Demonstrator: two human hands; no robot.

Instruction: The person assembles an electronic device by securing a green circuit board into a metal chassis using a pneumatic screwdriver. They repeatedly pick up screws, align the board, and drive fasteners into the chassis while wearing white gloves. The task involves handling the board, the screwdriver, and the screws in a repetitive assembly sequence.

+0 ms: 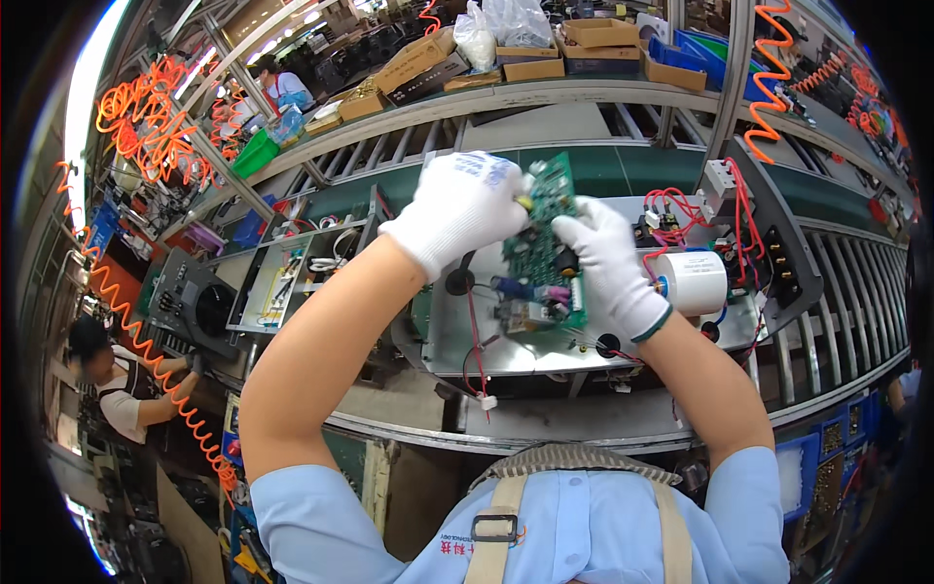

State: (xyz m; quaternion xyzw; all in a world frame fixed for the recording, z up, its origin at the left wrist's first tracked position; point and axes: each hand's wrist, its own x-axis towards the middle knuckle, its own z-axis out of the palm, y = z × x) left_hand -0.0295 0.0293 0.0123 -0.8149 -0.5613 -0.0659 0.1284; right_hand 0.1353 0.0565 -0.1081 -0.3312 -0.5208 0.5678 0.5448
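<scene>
- The green circuit board (545, 248) is held up in both gloved hands, above the open grey metal tray (506, 346) of the unit on the conveyor; it is lifted clear of the tray floor and tilted, so it is judged not yet seated or fastened;
- The left hand (462, 209) is closed over the board's upper left edge, its grip curled tight; something small and yellow is pinched near the fingertips, though what it is cannot be told from this view;
- The right hand (608, 263) is wrapped round the board's right edge, thumb across the face and fingers behind, a firm closed grip on the board;
- Some work on the unit appears already done: a white cylinder (693, 282) lies at the right of the tray, red wires (671, 209) are run near it, and a black end panel (773, 253) stands at the right end;
- Loose red and black leads (477, 360) hang over the tray's front edge, unconnected, so wiring is judged still to be finished;
- Another open unit (277, 282) waits further left on the line.
</scene>
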